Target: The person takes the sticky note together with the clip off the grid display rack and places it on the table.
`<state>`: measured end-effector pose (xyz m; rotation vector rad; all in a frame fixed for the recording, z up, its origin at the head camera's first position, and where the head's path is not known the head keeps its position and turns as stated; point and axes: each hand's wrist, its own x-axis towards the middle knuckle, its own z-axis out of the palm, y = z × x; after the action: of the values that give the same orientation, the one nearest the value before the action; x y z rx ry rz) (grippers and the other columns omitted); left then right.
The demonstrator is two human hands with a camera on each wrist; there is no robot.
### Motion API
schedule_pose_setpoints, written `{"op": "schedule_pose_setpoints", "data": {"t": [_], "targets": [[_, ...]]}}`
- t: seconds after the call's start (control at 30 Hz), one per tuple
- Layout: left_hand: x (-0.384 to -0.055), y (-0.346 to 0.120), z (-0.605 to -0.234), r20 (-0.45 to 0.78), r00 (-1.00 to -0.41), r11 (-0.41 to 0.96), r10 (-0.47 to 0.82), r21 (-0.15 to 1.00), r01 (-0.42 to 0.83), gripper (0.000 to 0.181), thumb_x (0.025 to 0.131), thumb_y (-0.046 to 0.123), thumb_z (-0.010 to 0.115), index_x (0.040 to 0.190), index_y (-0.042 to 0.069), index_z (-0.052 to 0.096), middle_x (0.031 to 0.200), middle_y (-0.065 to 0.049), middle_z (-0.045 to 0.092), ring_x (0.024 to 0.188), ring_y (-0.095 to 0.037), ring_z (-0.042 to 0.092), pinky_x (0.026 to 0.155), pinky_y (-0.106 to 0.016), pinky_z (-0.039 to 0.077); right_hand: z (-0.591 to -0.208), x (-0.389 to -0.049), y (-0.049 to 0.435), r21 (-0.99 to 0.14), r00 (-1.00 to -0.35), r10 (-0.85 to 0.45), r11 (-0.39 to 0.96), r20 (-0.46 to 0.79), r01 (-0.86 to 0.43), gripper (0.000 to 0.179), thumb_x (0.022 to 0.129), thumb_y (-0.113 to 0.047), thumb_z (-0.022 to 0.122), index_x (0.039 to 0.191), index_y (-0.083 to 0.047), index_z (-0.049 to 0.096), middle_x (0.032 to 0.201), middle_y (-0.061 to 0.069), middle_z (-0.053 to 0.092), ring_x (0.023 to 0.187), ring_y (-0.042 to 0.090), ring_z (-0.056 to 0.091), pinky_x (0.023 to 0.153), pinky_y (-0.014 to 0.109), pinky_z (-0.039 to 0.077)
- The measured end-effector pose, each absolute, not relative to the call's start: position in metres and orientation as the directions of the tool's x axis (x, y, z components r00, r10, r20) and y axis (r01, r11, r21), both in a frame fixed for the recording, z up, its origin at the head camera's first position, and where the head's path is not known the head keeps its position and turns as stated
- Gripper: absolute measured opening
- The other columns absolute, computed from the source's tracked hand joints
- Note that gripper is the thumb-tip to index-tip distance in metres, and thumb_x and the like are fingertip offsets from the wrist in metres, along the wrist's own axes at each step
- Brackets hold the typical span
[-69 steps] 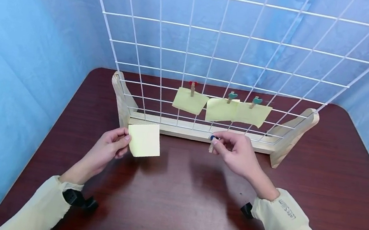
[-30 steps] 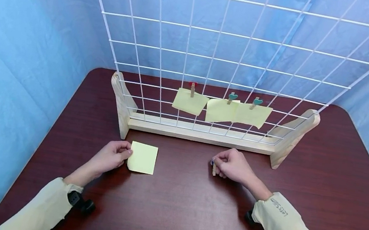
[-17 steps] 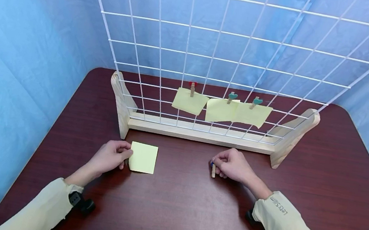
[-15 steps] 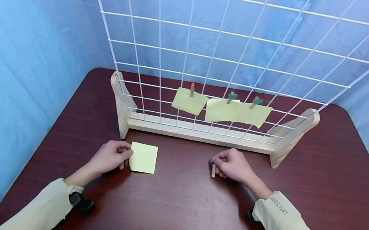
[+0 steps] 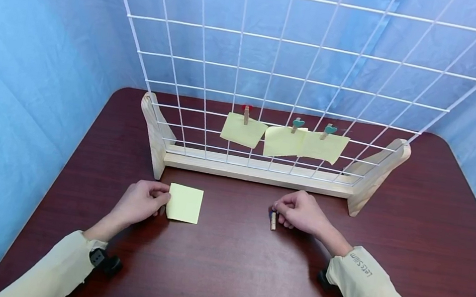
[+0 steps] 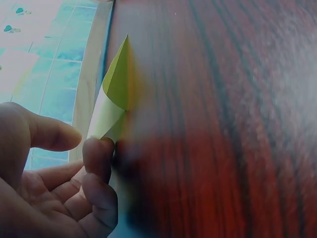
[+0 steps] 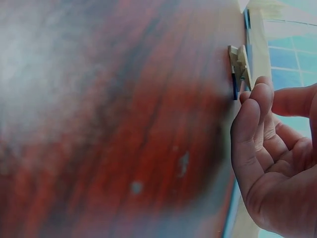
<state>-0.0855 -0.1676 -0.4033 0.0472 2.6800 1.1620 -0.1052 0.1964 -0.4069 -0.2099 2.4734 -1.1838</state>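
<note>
My left hand [image 5: 142, 202] pinches the left edge of a yellow sticky note [image 5: 185, 204] low over the table. In the left wrist view the note [image 6: 116, 89] curls upward beyond the fingertips. My right hand [image 5: 302, 212] is at a small wooden clothespin [image 5: 273, 221] with a blue decoration, thumb and fingertips at its far end. The right wrist view shows the clothespin [image 7: 239, 64] against those fingertips, its grip partly hidden by a finger. Three yellow notes hang on the white wire grid [image 5: 212, 70], including the leftmost note [image 5: 243, 131] under a red-topped clothespin [image 5: 246, 115].
The grid stands in a wooden base [image 5: 257, 174] behind both hands. Two clothespins with green hearts, one of them this green-heart clothespin [image 5: 297, 124], hold the other hanging notes. Blue curtains [image 5: 13, 86] surround the dark red table [image 5: 220, 278].
Both hands have come down from in front of the grid to the tabletop with the sticky note and clothespin. In the last half second the clothespin has turned slightly in my right fingers.
</note>
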Motion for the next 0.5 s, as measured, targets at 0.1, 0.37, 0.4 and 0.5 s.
{"op": "schedule_pose_setpoints", "data": {"t": [0.1, 0.37, 0.4, 0.5], "targets": [[-0.085, -0.169, -0.402, -0.128, -0.986, 0.743, 0.11, 0.67, -0.004, 0.024, 0.082, 0.017, 0.056, 0.101, 0.006, 0.067, 0.069, 0.0, 0.064, 0.047, -0.009, 0.05, 0.052, -0.026, 0.04, -0.401, -0.105, 0.196, -0.784, -0.913, -0.31, 0.621, -0.266, 0.017, 0.02, 0.087, -0.017, 0.053, 0.078, -0.007, 0.067, 0.054, 0.002, 0.058, 0.044, 0.013, 0.054, 0.045, 0.031, 0.049], [-0.085, -0.171, -0.4, -0.019, -0.995, 0.799, 0.1, 0.598, 0.069, 0.019, 0.081, 0.018, 0.057, 0.093, 0.011, 0.07, 0.068, 0.004, 0.064, 0.051, -0.006, 0.05, 0.053, -0.026, 0.041, -0.384, -0.108, 0.194, -0.815, -0.917, -0.328, 0.579, -0.226, -0.006, 0.02, 0.087, -0.017, 0.054, 0.085, -0.002, 0.067, 0.058, 0.006, 0.06, 0.048, 0.014, 0.056, 0.048, 0.03, 0.05], [-0.085, -0.17, -0.399, -0.018, -0.995, 0.799, 0.097, 0.597, 0.067, 0.018, 0.081, 0.019, 0.057, 0.093, 0.011, 0.07, 0.066, 0.004, 0.064, 0.051, -0.006, 0.051, 0.052, -0.026, 0.041, -0.381, -0.108, 0.193, -0.819, -0.918, -0.331, 0.573, -0.218, -0.012, 0.02, 0.087, -0.017, 0.054, 0.086, -0.002, 0.067, 0.058, 0.007, 0.06, 0.049, 0.014, 0.056, 0.049, 0.03, 0.05], [-0.085, -0.169, -0.395, -0.007, -0.995, 0.802, 0.098, 0.592, 0.074, 0.018, 0.082, 0.02, 0.057, 0.093, 0.012, 0.07, 0.059, 0.005, 0.06, 0.048, -0.007, 0.05, 0.05, -0.026, 0.04, -0.37, -0.109, 0.191, -0.827, -0.922, -0.341, 0.56, -0.181, -0.045, 0.02, 0.087, -0.019, 0.055, 0.088, -0.003, 0.067, 0.061, 0.01, 0.061, 0.05, 0.015, 0.056, 0.049, 0.03, 0.05]]}}
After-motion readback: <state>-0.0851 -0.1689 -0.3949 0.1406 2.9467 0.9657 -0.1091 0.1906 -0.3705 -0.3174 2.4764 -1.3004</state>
